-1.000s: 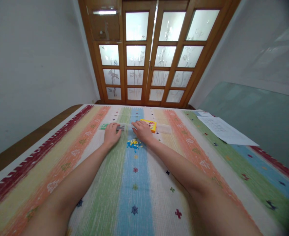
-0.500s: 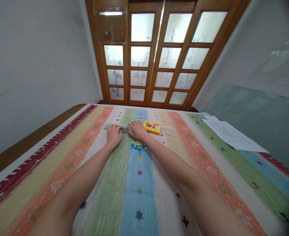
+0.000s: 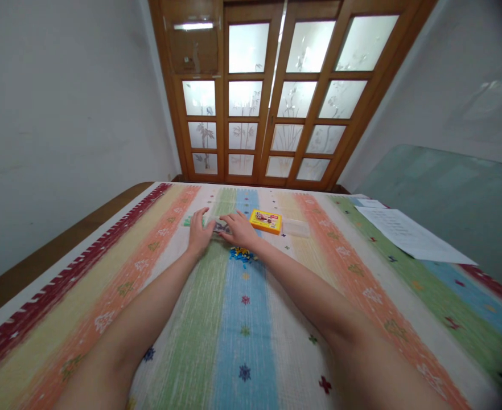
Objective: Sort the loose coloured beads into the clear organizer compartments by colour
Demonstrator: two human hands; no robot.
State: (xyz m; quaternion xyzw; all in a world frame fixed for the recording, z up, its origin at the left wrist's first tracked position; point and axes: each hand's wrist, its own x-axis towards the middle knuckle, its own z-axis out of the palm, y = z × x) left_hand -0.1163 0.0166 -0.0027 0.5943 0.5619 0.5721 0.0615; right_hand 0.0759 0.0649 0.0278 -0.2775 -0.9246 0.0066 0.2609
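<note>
Both my arms stretch far out over a striped cloth (image 3: 234, 341). My left hand (image 3: 198, 232) and my right hand (image 3: 239, 229) meet on a small clear packet with dark contents (image 3: 221, 227), fingers curled on its two ends. A heap of tiny blue and yellow pieces (image 3: 242, 254) lies just under my right wrist. A yellow box (image 3: 266, 221) sits right of my right hand, a clear plastic box (image 3: 296, 228) beyond it. A green piece (image 3: 186, 221) shows left of my left hand.
Sheets of white paper (image 3: 404, 234) lie at the right edge of the cloth beside a pale green pane (image 3: 447, 193). Wooden doors with frosted glass (image 3: 272, 97) stand beyond the far edge. A brown wooden edge (image 3: 63, 245) runs along the left.
My two hands have drawn closer together on the clear packet, and the left hand's fingers have lifted onto it. The view has shifted slightly.
</note>
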